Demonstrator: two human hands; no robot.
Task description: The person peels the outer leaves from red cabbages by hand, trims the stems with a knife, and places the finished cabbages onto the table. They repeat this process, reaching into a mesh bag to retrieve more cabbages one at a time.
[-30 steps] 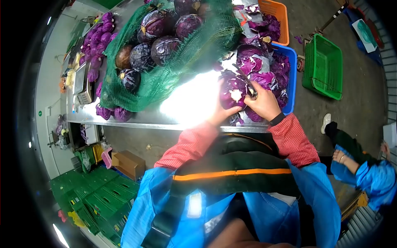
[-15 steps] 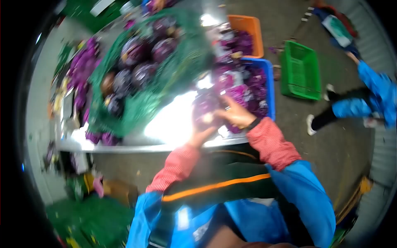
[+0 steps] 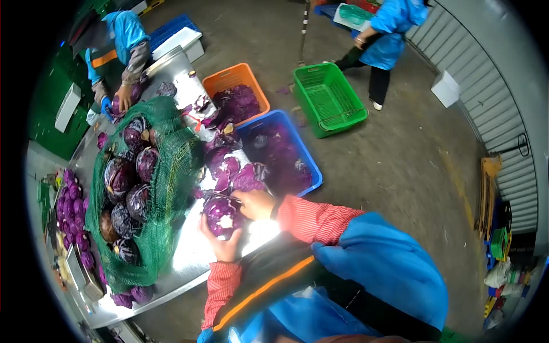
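A purple cabbage (image 3: 220, 214) with a pale cut stem end sits near the table's front edge. My left hand (image 3: 223, 244) is closed around its near left side. Against its far right side is my right hand (image 3: 255, 204), fingers curled round what looks like a knife (image 3: 222, 196), its thin dark blade lying across the top of the cabbage; the handle is hidden in the fingers. Loose purple leaves (image 3: 247, 177) lie just beyond. To the left, a green net bag (image 3: 171, 194) holds several whole purple cabbages (image 3: 121, 177).
A blue crate (image 3: 313, 166) and an orange crate (image 3: 254, 80), both with purple leaves, stand along the table's right side. Farther out is a green crate (image 3: 337, 123). Trimmed cabbages (image 3: 71, 208) are piled at left. One co-worker (image 3: 120, 46) handles cabbage across the table; another person (image 3: 389, 40) walks behind.
The view has swung round and sharpened. Both hands were on the blurred cabbage; now the left holds it lower, and a thin blade shows at my right hand. The walking person has shifted in view.
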